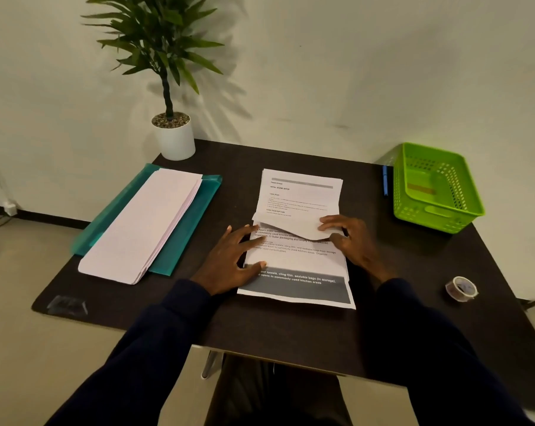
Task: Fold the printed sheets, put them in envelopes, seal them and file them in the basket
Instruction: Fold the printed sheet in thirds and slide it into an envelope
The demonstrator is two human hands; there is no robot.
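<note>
Pressing with spread left hand [232,259] at 9 o'clock, pinching folded sheet [290,230] with right hand [349,238]; could crease crooked through slippage.

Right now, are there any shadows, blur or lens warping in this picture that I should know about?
Head view: the potted plant casts a soft, feathery shadow on the wall; wide-angle distortion bows the table edges; bold print on the top printed sheet reads clearly; the small text farther up is illegible.
</note>
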